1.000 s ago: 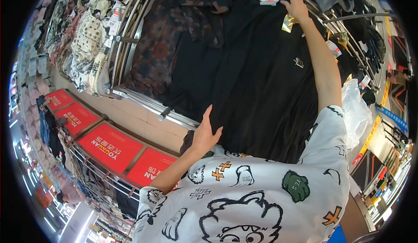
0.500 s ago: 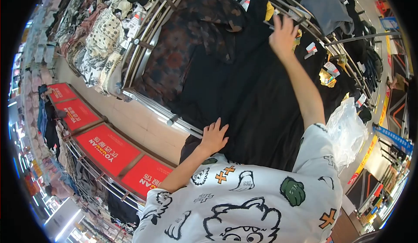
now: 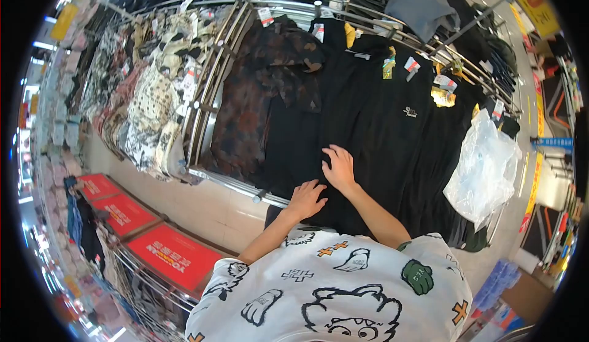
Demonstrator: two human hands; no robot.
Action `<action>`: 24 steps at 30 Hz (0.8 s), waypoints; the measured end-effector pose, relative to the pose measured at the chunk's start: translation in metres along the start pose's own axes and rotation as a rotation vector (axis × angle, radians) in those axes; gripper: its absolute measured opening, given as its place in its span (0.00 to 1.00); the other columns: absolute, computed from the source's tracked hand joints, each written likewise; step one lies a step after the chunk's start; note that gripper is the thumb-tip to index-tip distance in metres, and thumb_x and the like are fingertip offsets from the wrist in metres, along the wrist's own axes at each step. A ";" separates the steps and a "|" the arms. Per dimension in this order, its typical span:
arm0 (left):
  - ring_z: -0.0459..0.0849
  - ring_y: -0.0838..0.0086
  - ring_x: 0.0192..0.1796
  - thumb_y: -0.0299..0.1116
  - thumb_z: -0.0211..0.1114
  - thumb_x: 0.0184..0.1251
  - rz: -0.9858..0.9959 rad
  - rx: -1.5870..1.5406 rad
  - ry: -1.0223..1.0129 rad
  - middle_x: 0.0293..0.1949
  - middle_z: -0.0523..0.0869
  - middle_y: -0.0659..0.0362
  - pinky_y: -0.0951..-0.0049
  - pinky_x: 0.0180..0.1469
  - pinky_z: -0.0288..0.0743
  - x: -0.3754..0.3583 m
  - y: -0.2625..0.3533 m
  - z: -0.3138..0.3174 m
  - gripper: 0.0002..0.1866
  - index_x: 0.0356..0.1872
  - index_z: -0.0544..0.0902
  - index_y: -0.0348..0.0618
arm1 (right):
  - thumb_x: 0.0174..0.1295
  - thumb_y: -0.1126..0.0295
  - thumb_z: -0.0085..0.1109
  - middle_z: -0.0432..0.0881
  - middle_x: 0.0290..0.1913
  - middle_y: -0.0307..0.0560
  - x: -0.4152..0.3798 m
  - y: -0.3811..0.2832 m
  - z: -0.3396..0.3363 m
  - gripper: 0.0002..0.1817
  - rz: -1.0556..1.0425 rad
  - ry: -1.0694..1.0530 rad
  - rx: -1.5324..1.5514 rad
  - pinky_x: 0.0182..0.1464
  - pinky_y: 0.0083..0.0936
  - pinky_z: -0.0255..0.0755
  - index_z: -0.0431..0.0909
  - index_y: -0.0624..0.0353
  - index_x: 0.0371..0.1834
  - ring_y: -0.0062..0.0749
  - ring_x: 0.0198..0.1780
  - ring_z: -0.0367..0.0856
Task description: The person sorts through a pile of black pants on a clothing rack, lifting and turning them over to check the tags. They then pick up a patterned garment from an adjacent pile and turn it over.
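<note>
Black trousers (image 3: 374, 121) lie spread over a metal display rack, with paper tags and gold labels at their far ends. On their near part rests my left hand (image 3: 307, 201), fingers apart and flat on the cloth. Just ahead and to the right, my right hand (image 3: 339, 169) touches the same black cloth with slightly bent, spread fingers. Neither hand visibly grips anything. A dark brown floral-patterned garment (image 3: 239, 115) lies beside the trousers on the left.
Metal rails (image 3: 211, 72) border the garments on the left and far side. Light patterned clothes (image 3: 156, 103) hang to the left. A clear plastic bag (image 3: 481, 170) lies at the right. Red sign panels (image 3: 175, 253) line a lower rack at left, across a strip of floor.
My right hand has come back from the far end of the trousers to the near middle, close to my left hand. My left hand stays near the front edge. The view has shifted.
</note>
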State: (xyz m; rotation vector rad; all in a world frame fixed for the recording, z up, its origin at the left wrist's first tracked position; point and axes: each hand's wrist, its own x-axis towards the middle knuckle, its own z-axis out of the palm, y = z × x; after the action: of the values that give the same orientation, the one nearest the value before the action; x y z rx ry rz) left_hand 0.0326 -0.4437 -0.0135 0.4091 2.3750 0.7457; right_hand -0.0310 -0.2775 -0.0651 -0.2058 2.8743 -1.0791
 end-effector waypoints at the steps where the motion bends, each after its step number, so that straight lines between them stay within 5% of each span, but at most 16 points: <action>1: 0.71 0.51 0.71 0.43 0.66 0.68 0.023 -0.007 -0.013 0.69 0.73 0.45 0.51 0.71 0.65 0.003 -0.007 -0.005 0.24 0.63 0.79 0.47 | 0.60 0.68 0.65 0.76 0.64 0.52 -0.009 -0.005 0.001 0.22 0.034 0.016 0.018 0.71 0.50 0.60 0.78 0.54 0.59 0.48 0.68 0.71; 6: 0.79 0.51 0.64 0.39 0.67 0.66 0.184 -0.032 -0.004 0.62 0.80 0.48 0.55 0.65 0.73 0.043 -0.052 -0.055 0.20 0.57 0.82 0.44 | 0.61 0.68 0.65 0.83 0.56 0.51 -0.028 -0.026 0.007 0.19 0.258 0.077 0.067 0.61 0.42 0.72 0.80 0.55 0.56 0.48 0.60 0.79; 11: 0.81 0.51 0.59 0.31 0.68 0.61 0.401 -0.040 0.284 0.53 0.85 0.48 0.56 0.63 0.73 0.133 -0.069 -0.158 0.13 0.46 0.84 0.40 | 0.62 0.67 0.65 0.86 0.50 0.52 -0.029 -0.044 0.024 0.16 0.415 0.114 0.174 0.58 0.43 0.77 0.82 0.57 0.53 0.50 0.54 0.83; 15: 0.69 0.44 0.70 0.31 0.73 0.55 0.442 0.137 0.786 0.67 0.73 0.41 0.47 0.67 0.68 0.207 -0.068 -0.219 0.32 0.64 0.76 0.46 | 0.63 0.68 0.65 0.86 0.49 0.52 -0.026 -0.063 0.035 0.15 0.486 0.172 0.180 0.58 0.42 0.76 0.82 0.57 0.53 0.50 0.54 0.83; 17: 0.63 0.42 0.74 0.35 0.75 0.55 0.367 0.273 0.863 0.72 0.63 0.39 0.43 0.68 0.65 0.236 -0.073 -0.241 0.45 0.76 0.63 0.52 | 0.63 0.68 0.65 0.87 0.49 0.52 -0.027 -0.072 0.040 0.15 0.514 0.206 0.180 0.59 0.41 0.76 0.82 0.57 0.53 0.50 0.54 0.83; 19: 0.67 0.44 0.73 0.39 0.75 0.57 0.186 0.321 0.687 0.72 0.67 0.41 0.42 0.66 0.67 0.258 -0.085 -0.249 0.50 0.80 0.56 0.55 | 0.64 0.68 0.64 0.87 0.49 0.52 -0.031 -0.082 0.041 0.15 0.550 0.237 0.170 0.59 0.41 0.76 0.82 0.58 0.53 0.49 0.54 0.84; 20: 0.75 0.45 0.68 0.43 0.74 0.60 0.019 0.215 0.417 0.69 0.74 0.44 0.40 0.63 0.69 0.265 -0.089 -0.256 0.50 0.81 0.53 0.56 | 0.64 0.68 0.64 0.87 0.49 0.52 -0.035 -0.085 0.043 0.15 0.562 0.250 0.184 0.59 0.40 0.76 0.82 0.58 0.53 0.49 0.54 0.84; 21: 0.81 0.48 0.62 0.43 0.73 0.62 -0.060 0.188 0.372 0.59 0.83 0.45 0.43 0.62 0.72 0.269 -0.093 -0.253 0.47 0.79 0.57 0.53 | 0.64 0.68 0.64 0.87 0.49 0.51 -0.038 -0.087 0.046 0.15 0.571 0.264 0.197 0.59 0.40 0.76 0.82 0.58 0.52 0.48 0.54 0.84; 24: 0.82 0.47 0.61 0.42 0.69 0.65 -0.091 -0.010 0.279 0.56 0.86 0.45 0.51 0.61 0.76 0.291 -0.135 -0.224 0.34 0.72 0.70 0.56 | 0.64 0.68 0.64 0.87 0.49 0.51 -0.045 -0.083 0.054 0.15 0.607 0.286 0.255 0.59 0.39 0.76 0.82 0.59 0.52 0.47 0.54 0.84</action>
State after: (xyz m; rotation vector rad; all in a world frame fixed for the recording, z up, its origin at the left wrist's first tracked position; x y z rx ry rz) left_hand -0.3471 -0.5129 -0.0811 0.2002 2.6278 0.8166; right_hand 0.0283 -0.3679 -0.0510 0.8355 2.6647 -1.3856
